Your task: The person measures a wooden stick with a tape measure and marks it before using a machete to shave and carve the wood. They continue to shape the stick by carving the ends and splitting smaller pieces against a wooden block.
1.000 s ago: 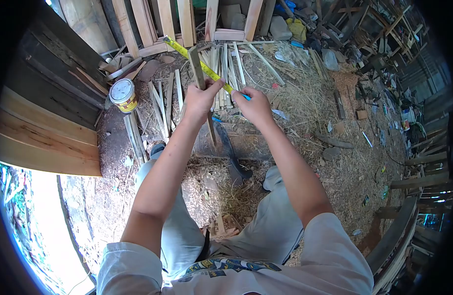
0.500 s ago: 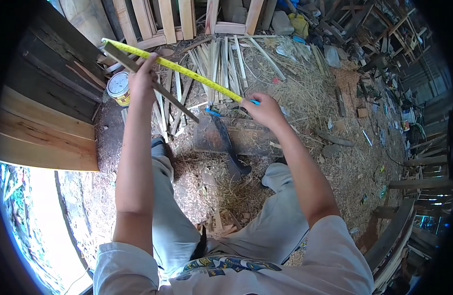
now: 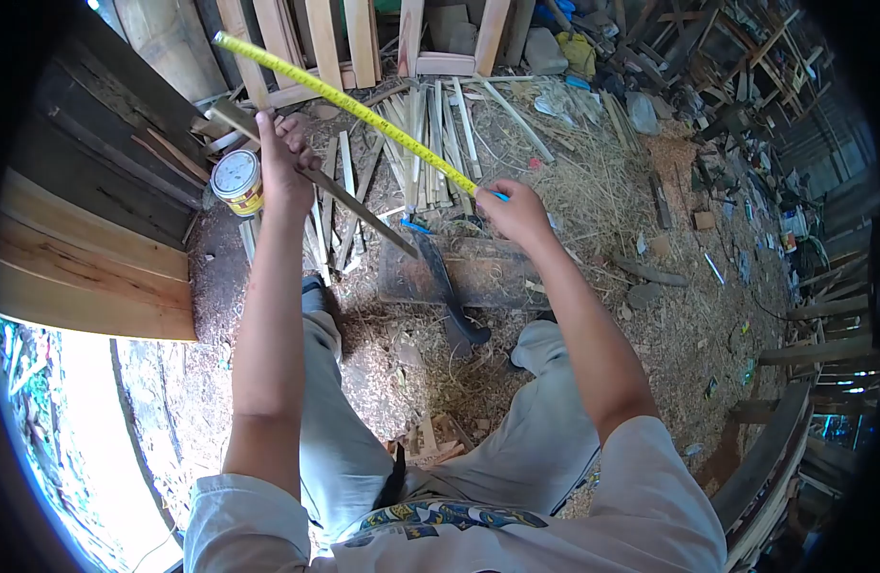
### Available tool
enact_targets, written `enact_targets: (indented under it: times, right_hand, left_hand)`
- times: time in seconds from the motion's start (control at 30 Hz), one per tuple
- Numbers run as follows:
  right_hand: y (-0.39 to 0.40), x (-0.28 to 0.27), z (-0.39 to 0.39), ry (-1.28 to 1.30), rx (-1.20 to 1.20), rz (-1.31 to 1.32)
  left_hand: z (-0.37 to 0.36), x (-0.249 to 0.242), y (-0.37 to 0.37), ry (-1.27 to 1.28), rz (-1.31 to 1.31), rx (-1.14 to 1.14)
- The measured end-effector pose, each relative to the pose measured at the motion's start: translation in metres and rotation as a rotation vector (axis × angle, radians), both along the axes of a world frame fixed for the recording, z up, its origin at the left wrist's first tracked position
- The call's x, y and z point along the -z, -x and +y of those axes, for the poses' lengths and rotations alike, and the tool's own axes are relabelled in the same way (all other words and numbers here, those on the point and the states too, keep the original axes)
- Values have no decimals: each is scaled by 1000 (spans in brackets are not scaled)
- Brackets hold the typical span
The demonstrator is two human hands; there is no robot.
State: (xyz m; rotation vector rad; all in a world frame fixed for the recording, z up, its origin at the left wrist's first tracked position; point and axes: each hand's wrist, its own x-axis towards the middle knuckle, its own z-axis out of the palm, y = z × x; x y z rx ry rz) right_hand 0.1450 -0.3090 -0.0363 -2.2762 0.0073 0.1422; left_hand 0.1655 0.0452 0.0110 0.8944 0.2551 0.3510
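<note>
Head view: the round tin can with a white lid and yellow-and-red label (image 3: 237, 181) carries print on its lid, too small to read. The markings on the yellow steel measuring tape (image 3: 364, 113) are likewise too small to make out.

The left hand (image 3: 285, 162) is raised with the arm stretched out forward, its fingers closed around a thin grey wooden slat (image 3: 349, 202) that slants from upper left down toward the right. The tape runs just above that slat, roughly parallel to it, with its free end beyond the left hand near the leaning planks.

The right hand (image 3: 516, 212) is closed on the tape's near end, where a bit of blue casing shows, the arm bent at the elbow.

Below the hands, a dark curved-blade machete (image 3: 445, 282) lies on a worn wooden chopping block (image 3: 488, 272), amid sawdust on the ground. Pale split sticks (image 3: 430, 134) lie scattered behind.
</note>
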Motion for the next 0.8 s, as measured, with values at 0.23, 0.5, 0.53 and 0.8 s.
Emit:
enact_targets:
  times: [0.23,0.5,0.53,0.8]
  right_hand:
    - [-2,4,-1,-394,-154,150]
    - [17,-4,-6,-322,-192,311]
    - [19,-3,-8,-345,-197,325]
    - [30,8,-21,-249,-171,377]
  left_hand:
    - [-1,3,1,147,-168,175]
    - [14,6,-2,148,-214,26]
    - [16,7,-2,154,-214,18]
    - [29,6,-3,280,-148,-39]
